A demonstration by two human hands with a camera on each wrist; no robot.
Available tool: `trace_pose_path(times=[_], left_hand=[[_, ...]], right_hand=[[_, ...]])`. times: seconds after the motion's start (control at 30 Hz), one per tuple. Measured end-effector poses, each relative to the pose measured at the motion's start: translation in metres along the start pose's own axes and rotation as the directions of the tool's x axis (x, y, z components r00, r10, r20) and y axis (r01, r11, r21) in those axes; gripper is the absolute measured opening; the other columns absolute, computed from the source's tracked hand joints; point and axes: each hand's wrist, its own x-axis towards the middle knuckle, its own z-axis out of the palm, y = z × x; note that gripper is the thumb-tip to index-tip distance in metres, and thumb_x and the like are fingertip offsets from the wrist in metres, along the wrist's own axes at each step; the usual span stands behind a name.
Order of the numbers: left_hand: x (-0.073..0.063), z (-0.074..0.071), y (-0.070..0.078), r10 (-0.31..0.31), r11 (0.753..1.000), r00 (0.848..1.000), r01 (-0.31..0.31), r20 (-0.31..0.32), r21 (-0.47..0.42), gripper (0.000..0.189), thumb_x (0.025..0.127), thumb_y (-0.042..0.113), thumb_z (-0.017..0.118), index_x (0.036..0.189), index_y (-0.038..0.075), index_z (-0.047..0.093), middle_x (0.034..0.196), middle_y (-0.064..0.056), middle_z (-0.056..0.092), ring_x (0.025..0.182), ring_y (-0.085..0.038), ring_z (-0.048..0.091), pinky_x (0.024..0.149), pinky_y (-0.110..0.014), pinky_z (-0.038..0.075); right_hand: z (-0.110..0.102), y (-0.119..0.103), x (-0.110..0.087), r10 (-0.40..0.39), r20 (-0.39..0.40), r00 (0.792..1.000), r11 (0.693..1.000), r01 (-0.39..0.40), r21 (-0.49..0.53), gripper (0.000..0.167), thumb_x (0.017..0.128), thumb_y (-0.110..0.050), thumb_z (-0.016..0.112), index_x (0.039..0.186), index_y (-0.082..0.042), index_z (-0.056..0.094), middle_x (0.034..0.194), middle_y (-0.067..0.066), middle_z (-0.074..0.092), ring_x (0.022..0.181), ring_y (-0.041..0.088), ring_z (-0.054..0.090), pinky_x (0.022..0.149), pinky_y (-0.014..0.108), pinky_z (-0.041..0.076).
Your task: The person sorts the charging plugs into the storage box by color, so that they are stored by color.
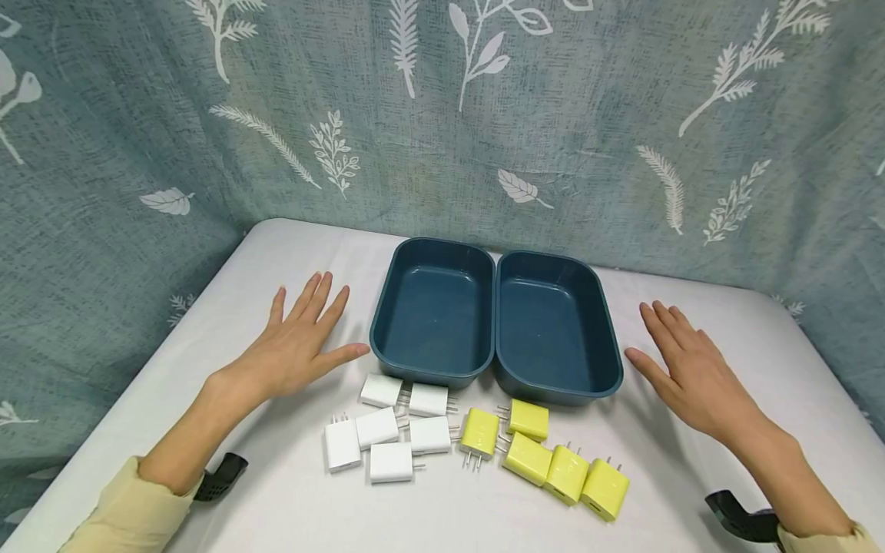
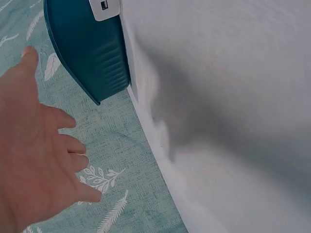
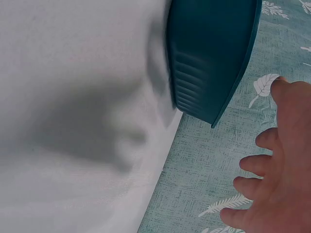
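My left hand [image 1: 286, 357] hovers over the table left of the left blue bin [image 1: 432, 376], fingers spread and holding nothing. On the other side, my right hand [image 1: 698, 376] is held with straight fingers beside the right blue bin [image 1: 560, 395], also holding nothing. Both bins stand side by side with bare floors. In front of the left one lie several white charger plugs [image 1: 391, 462], their metal prongs showing. Several yellow charger plugs [image 1: 567, 474] lie to their right, before the right bin. In the left wrist view one white plug [image 2: 106, 8] shows at the top, overlapping the bin.
A white cloth covers the table [image 1: 276, 491], whose back edge runs behind the bins. Blue-green curtains [image 1: 429, 153] with white leaf prints hang around the back and sides. A black wrist strap mount [image 1: 223, 476] sits at the left wrist and another [image 1: 743, 518] at the right.
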Motion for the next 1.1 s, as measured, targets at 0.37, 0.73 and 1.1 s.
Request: trace_pose_path(times=[0.37, 0.73, 1.1], left_hand=[[0.003, -0.003, 0.001, -0.005, 0.986, 1.0, 0.001, -0.027, -0.167, 0.091, 0.096, 0.071, 0.038, 0.159, 0.011, 0.011, 0.165, -0.009, 0.005, 0.151, -0.025, 0.0, 0.119, -0.059, 0.0], [0.005, -0.005, -0.001, -0.013, 0.941, 1.0, 0.012, -0.001, -0.337, 0.093, 0.093, 0.069, 0.048, 0.159, 0.012, 0.014, 0.162, -0.008, 0.018, 0.148, -0.031, 0.016, 0.118, -0.056, 0.019], [0.015, -0.002, 0.001, 0.003, 0.866, 0.985, -0.088, -0.171, -0.491, 0.071, 0.098, 0.044, 0.061, 0.151, 0.004, 0.035, 0.135, -0.011, 0.051, 0.122, -0.026, 0.051, 0.1, -0.046, 0.046]], right_hand=[[-0.008, -0.007, -0.01, -0.01, -0.042, 0.999, 0.999, 0.012, 0.053, 0.075, 0.102, -0.034, 0.058, 0.159, -0.01, 0.016, 0.162, 0.019, 0.017, 0.149, 0.036, 0.009, 0.119, 0.059, 0.011], [-0.021, -0.021, -0.031, 0.057, -0.05, 0.997, 0.981, -0.046, 0.191, 0.076, 0.099, -0.031, 0.064, 0.159, -0.022, 0.018, 0.16, 0.016, 0.025, 0.145, 0.039, 0.019, 0.108, 0.07, 0.022], [-0.027, -0.034, -0.051, 0.078, -0.113, 0.991, 0.982, -0.056, 0.181, 0.076, 0.092, -0.025, 0.073, 0.156, -0.026, 0.032, 0.148, 0.012, 0.042, 0.112, 0.031, 0.05, 0.067, 0.026, 0.05]])
